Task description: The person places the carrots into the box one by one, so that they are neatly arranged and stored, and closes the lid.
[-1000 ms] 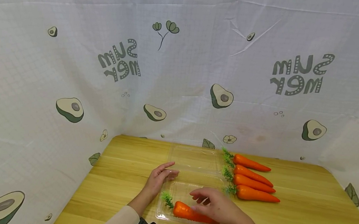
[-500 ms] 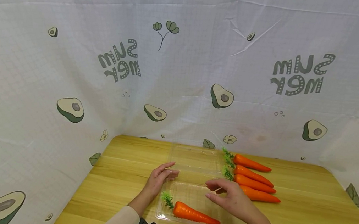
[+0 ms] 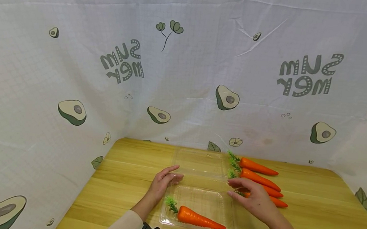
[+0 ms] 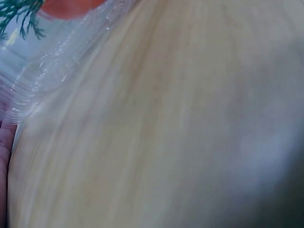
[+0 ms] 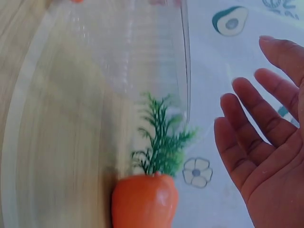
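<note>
Right hand, holding nothing, beside a row of four carrots; left hand at the container.
The left hand [image 3: 159, 186] lies with fingers extended at the clear container's [image 3: 208, 200] left edge; its contact is hard to tell. At its 4 o'clock, inside the container, one carrot [image 3: 195, 217] points its tip between 3 and 4. Next, the right hand [image 3: 254, 202], fingers loosely bent, partly hides the row of carrots [image 3: 259, 178] spanning its 12 to 3 o'clock, tops toward 9, tips just past 3; it is much the nearer hand.
</note>
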